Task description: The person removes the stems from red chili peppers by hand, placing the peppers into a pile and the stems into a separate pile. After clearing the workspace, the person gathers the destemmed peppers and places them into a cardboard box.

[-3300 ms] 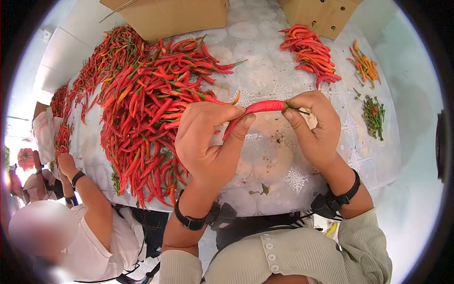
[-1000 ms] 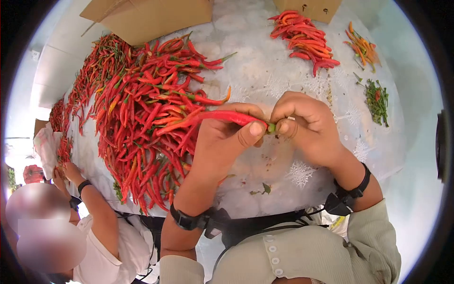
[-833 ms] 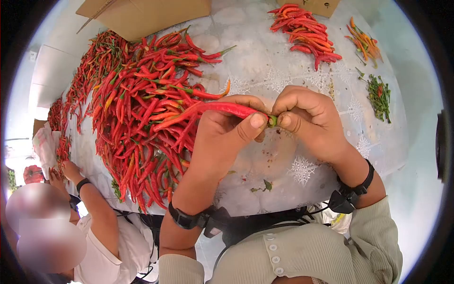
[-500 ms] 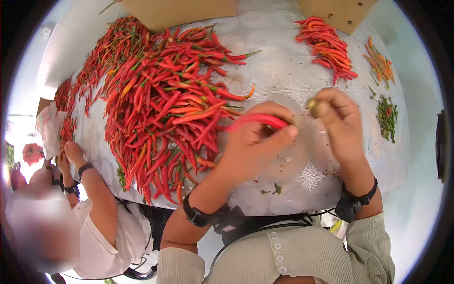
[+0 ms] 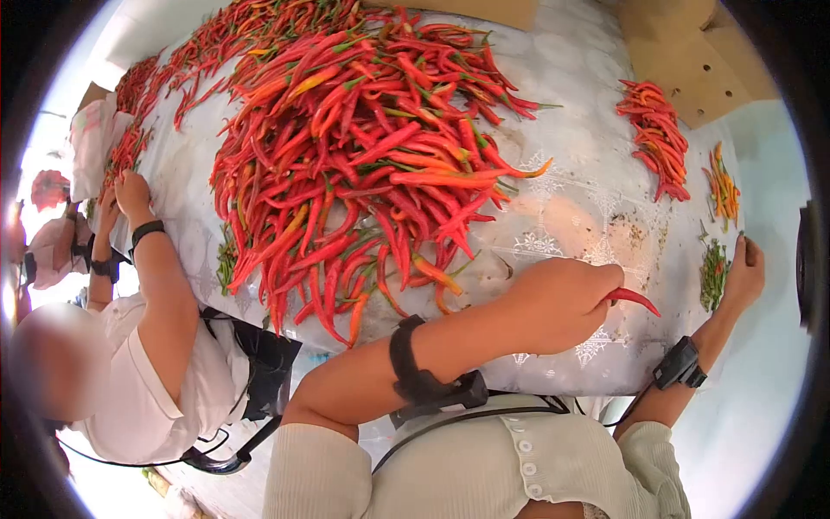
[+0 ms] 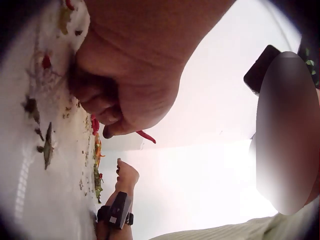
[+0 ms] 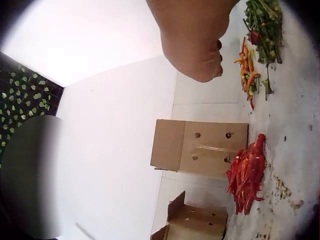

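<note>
In the head view my left hand [image 5: 558, 303] grips a red chili [image 5: 635, 300], whose pointed end sticks out to the right. The left wrist view shows the fingers of that hand [image 6: 127, 95] curled, with the chili's tip [image 6: 146, 136] beyond them. My right hand [image 5: 745, 275] is at the table's right edge, beside a pile of green stems [image 5: 714, 273]. Its fingers are bent; whether something small is between them cannot be told. In the right wrist view this hand [image 7: 197, 47] is by the stems [image 7: 265, 30] and the orange chilies [image 7: 247, 70].
A large heap of red chilies [image 5: 346, 156] covers the left of the table [image 5: 571, 52]. At the right lie a smaller red pile [image 5: 654, 143] and orange chilies [image 5: 722, 189]. A cardboard box [image 5: 692, 65] stands behind. Another person [image 5: 143, 363] is at the left.
My hands have parted. The right has moved far right to the stem pile; the left has moved right and lower with its chili, whose tip now points right. The view has shifted.
</note>
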`<state>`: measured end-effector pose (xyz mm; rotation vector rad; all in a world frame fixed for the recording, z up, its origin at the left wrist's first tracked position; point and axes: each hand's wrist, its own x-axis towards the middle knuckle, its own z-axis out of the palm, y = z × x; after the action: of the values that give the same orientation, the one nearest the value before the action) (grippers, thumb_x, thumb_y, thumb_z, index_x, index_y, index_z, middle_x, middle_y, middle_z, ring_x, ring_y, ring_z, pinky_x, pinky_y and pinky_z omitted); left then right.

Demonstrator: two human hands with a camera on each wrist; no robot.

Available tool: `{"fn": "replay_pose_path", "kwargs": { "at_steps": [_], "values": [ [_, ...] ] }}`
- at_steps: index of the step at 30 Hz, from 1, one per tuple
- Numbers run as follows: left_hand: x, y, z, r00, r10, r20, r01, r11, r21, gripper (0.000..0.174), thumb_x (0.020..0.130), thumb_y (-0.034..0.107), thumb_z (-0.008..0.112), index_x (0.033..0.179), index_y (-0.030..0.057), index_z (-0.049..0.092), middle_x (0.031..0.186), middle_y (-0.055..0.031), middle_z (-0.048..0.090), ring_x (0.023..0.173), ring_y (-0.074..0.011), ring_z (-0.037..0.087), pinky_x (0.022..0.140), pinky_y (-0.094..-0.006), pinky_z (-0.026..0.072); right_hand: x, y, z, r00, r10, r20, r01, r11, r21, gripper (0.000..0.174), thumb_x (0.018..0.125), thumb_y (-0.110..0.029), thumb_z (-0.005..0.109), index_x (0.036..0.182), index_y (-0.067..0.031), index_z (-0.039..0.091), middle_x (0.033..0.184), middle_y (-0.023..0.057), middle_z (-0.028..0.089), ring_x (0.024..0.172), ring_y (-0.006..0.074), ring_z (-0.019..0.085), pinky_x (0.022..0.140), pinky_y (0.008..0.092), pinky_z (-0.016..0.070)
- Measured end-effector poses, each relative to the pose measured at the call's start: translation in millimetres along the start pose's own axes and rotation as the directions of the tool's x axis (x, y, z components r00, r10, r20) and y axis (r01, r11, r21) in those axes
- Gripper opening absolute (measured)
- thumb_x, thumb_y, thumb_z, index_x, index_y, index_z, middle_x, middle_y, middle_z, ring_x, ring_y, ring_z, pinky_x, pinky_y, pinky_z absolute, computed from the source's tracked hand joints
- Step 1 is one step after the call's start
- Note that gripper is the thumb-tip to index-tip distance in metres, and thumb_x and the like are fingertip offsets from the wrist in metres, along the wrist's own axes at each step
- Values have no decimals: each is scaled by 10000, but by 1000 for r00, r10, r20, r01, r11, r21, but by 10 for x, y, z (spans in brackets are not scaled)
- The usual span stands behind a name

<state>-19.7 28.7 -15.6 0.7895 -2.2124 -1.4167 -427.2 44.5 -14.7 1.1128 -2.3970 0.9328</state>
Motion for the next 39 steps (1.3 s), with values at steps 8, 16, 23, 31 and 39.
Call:
{"fn": "replay_pose_path", "kwargs": {
  "at_steps": [8, 16, 23, 31, 39],
  "values": [
    [-22, 75, -118, 953, 107, -284, -133, 988, -75, 165, 838, 213, 616, 885, 65, 560, 689, -134, 567, 638, -364, 577, 562, -469, 427, -175, -339, 115, 973, -224, 58, 228, 969, -91, 296, 872, -276, 671, 1052, -41, 685, 999, 70, 699, 925, 200, 644, 846, 327, 486],
    [-112, 116, -76, 639, 547, -540, -498, 830, 252, 172, 742, 230, 694, 742, 129, 554, 621, -37, 491, 544, -254, 550, 457, -372, 407, -1065, -1891, 52, 765, -618, 180, 493, 743, 452, 152, 802, -83, 713, 935, -24, 667, 915, 91, 660, 843, 210, 625, 785, 304, 493],
    [-121, 284, -8, 346, 689, -637, -590, 688, 423, 184, 570, 226, 649, 617, 134, 497, 590, -12, 441, 506, -161, 515, 411, -317, 365, -1800, -2685, -28, 410, -903, 128, 173, 215, 961, 329, 606, 94, 733, 912, 7, 650, 835, 123, 631, 750, 231, 600, 637, 322, 473],
    [-190, 977, 40, 541, 687, -485, -649, 708, 280, 160, 674, 189, 617, 656, 43, 552, 558, -62, 523, 493, -259, 556, 431, -405, 387, -2076, -3130, -59, 44, -998, -33, 330, -16, 944, 385, 687, -91, 739, 1066, -94, 670, 1040, 107, 662, 901, 281, 644, 728, 366, 527],
    [-20, 1111, -247, 698, 552, -456, -518, 829, 211, 136, 722, 132, 642, 750, 15, 579, 646, -136, 594, 588, -333, 602, 524, -446, 452, -2670, -3641, 184, -139, -949, -283, 488, -314, 814, 433, 718, -313, 693, 1121, -171, 625, 1317, 134, 514, 1151, 320, 531, 974, 471, 411]
  ]
}}
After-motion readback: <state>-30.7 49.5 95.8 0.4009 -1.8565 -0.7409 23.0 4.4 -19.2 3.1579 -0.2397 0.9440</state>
